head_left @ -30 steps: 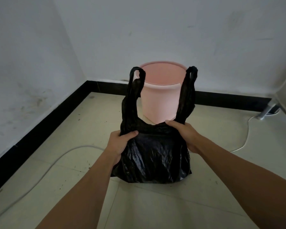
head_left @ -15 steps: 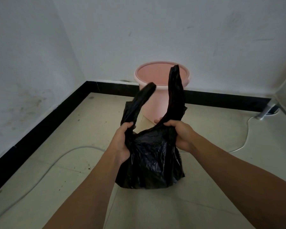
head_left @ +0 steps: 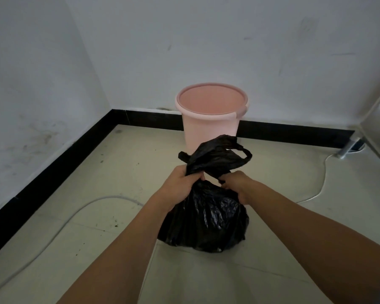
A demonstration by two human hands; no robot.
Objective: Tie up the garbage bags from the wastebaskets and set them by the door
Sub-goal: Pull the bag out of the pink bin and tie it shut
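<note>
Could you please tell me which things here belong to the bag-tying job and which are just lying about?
Job: black garbage bag, its neck in the grip of the left hand and right hand; pink wastebasket behind it.
Lying about: white cable on the floor.

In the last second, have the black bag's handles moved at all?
Yes. The bag handles have dropped and come together: before, they reached the rim of the pink bucket; now they sit low in front of its base.
</note>
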